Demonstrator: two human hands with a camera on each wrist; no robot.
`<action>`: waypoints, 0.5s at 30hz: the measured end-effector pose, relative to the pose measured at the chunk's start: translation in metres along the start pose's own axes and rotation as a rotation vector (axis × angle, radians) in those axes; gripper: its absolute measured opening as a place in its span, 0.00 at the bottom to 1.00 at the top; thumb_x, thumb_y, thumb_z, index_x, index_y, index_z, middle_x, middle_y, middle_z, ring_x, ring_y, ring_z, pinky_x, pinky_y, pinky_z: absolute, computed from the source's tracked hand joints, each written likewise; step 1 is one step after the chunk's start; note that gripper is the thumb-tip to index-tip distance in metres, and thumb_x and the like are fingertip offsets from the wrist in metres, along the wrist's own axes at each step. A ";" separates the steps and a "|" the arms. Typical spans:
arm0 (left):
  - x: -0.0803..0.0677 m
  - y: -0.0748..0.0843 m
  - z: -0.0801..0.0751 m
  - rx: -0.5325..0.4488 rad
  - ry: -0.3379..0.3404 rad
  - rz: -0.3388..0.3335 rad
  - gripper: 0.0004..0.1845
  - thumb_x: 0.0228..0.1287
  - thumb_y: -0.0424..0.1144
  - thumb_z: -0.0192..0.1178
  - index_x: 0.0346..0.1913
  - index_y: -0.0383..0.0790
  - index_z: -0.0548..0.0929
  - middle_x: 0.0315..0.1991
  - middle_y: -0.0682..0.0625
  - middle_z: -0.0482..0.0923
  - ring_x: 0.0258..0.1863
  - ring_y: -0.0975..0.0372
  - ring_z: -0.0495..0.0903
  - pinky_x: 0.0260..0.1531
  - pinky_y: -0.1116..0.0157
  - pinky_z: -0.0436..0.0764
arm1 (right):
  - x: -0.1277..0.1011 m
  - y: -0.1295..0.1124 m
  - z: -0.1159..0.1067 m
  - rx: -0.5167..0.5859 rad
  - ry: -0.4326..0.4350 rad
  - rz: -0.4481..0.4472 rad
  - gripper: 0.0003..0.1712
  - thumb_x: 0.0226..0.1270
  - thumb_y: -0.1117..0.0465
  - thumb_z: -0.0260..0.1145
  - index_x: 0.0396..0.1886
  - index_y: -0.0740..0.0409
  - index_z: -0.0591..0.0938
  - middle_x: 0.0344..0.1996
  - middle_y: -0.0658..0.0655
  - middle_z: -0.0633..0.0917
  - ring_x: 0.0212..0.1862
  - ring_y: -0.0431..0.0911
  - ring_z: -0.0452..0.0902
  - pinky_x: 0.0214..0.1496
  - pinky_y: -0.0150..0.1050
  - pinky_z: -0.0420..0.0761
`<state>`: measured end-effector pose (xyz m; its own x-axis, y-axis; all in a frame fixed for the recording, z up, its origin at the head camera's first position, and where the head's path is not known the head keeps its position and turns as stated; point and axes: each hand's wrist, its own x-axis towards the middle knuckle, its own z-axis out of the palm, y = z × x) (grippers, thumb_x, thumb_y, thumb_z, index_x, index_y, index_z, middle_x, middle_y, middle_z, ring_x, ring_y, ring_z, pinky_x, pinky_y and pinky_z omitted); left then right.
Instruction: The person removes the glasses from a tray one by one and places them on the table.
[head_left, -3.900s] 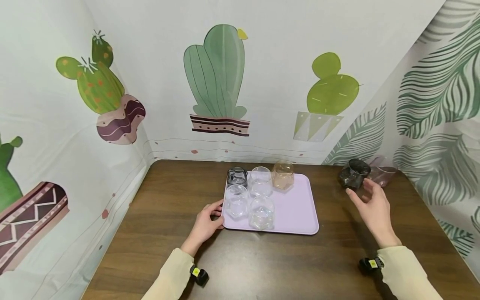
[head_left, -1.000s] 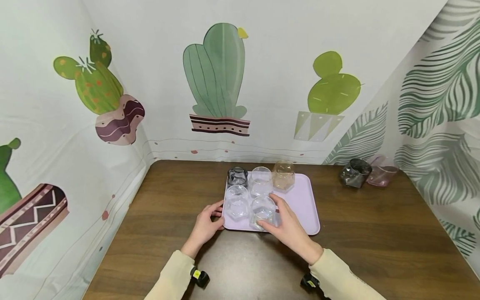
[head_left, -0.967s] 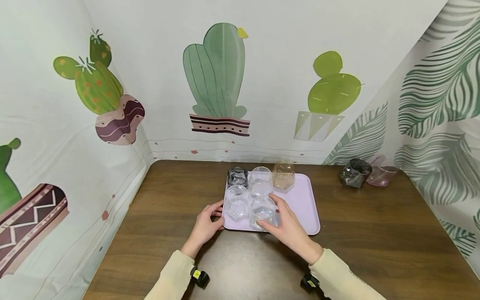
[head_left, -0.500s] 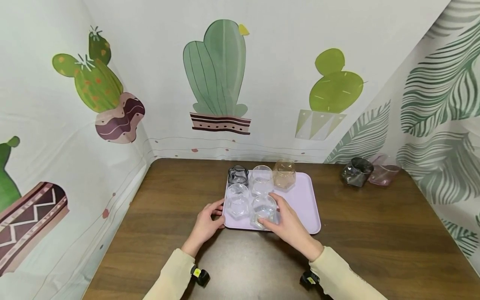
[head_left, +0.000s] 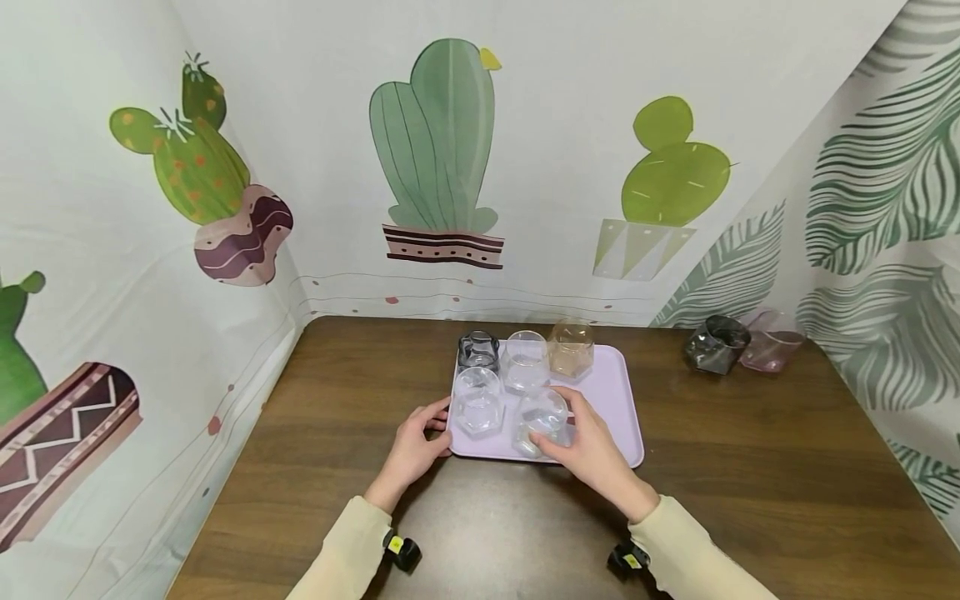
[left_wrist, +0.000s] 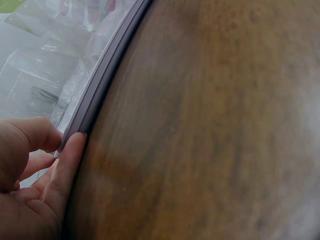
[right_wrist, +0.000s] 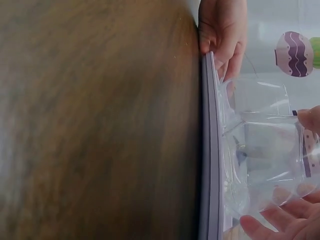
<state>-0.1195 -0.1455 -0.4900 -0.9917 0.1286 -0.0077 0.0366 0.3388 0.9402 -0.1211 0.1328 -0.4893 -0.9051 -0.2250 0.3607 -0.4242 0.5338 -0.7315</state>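
My left hand (head_left: 411, 447) grips the near-left corner of the lilac tray (head_left: 603, 408), its fingertips pinching the rim in the left wrist view. With thumb and fingers around its sides, my right hand (head_left: 597, 450) holds a clear hexagonal glass (head_left: 546, 407) over the tray's near middle. That glass leans a little to the right in the head view. Left of it stands a second clear glass (head_left: 478, 404). Along the tray's far side are a dark grey glass (head_left: 477, 354), another clear glass (head_left: 526, 362) and an amber glass (head_left: 572, 352).
At the back right of the wooden table (head_left: 735, 467), a dark glass (head_left: 716, 346) and a pink glass (head_left: 772, 343) stand close together off the tray. A white cloth (head_left: 555, 167) printed with cacti hangs behind the table's far edge.
My right hand has come from the dark glass at the back right to the near clear glass, and has just shifted that glass slightly right. My left hand has stayed on the tray.
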 end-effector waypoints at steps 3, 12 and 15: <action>0.000 0.000 0.000 -0.003 -0.001 0.001 0.30 0.51 0.20 0.54 0.62 0.30 0.71 0.46 0.31 0.71 0.44 0.45 0.75 0.27 0.58 0.87 | -0.001 0.002 -0.005 -0.011 0.010 0.018 0.41 0.46 0.53 0.76 0.59 0.61 0.68 0.50 0.64 0.78 0.51 0.56 0.75 0.47 0.49 0.82; -0.001 0.000 0.000 -0.008 -0.004 0.006 0.30 0.51 0.20 0.54 0.62 0.30 0.71 0.46 0.32 0.71 0.44 0.46 0.75 0.26 0.61 0.87 | -0.006 0.010 -0.022 -0.031 0.035 0.060 0.41 0.46 0.54 0.76 0.58 0.62 0.68 0.50 0.64 0.77 0.51 0.55 0.74 0.48 0.50 0.82; -0.001 0.000 0.000 -0.008 -0.004 0.005 0.30 0.51 0.20 0.54 0.62 0.30 0.71 0.46 0.32 0.72 0.44 0.46 0.75 0.26 0.62 0.87 | -0.006 0.013 -0.028 -0.017 0.033 0.077 0.40 0.47 0.54 0.75 0.58 0.61 0.68 0.51 0.64 0.77 0.52 0.56 0.73 0.49 0.52 0.81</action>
<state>-0.1189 -0.1455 -0.4902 -0.9910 0.1337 -0.0048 0.0401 0.3309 0.9428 -0.1201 0.1635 -0.4848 -0.9335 -0.1561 0.3227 -0.3526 0.5625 -0.7479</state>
